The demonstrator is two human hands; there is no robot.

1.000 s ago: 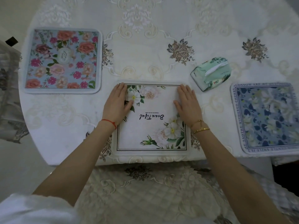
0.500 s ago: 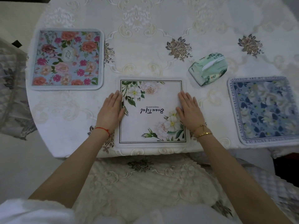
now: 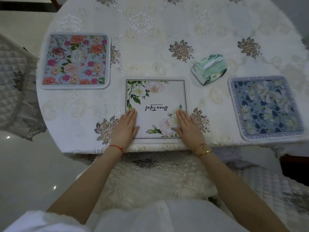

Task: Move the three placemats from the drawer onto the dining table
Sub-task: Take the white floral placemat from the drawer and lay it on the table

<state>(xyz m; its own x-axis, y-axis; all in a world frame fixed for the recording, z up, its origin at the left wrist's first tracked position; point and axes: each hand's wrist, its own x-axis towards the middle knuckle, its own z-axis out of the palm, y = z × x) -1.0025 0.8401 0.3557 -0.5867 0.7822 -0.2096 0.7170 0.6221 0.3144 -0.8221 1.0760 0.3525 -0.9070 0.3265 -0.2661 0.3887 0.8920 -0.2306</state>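
Three placemats lie flat on the round dining table (image 3: 150,47). A white placemat (image 3: 157,96) with green leaves and pale flowers sits at the near edge in the middle. My left hand (image 3: 126,127) rests flat on its near left corner, and my right hand (image 3: 187,128) lies flat on its near right corner, fingers together and straight. A placemat with pink and orange roses (image 3: 75,60) is at the far left. A blue floral placemat (image 3: 265,108) lies at the right edge. No drawer is in view.
A green tissue pack (image 3: 209,68) stands between the white and blue placemats. A lace cloth hangs over the table's near edge. A padded chair seat (image 3: 150,178) is below my arms, another chair (image 3: 11,91) at the left, and one (image 3: 270,185) at lower right.
Both hands have slid along the white placemat from its upper sides toward its near corners, staying flat on it. The placemat has hardly shifted on the table.
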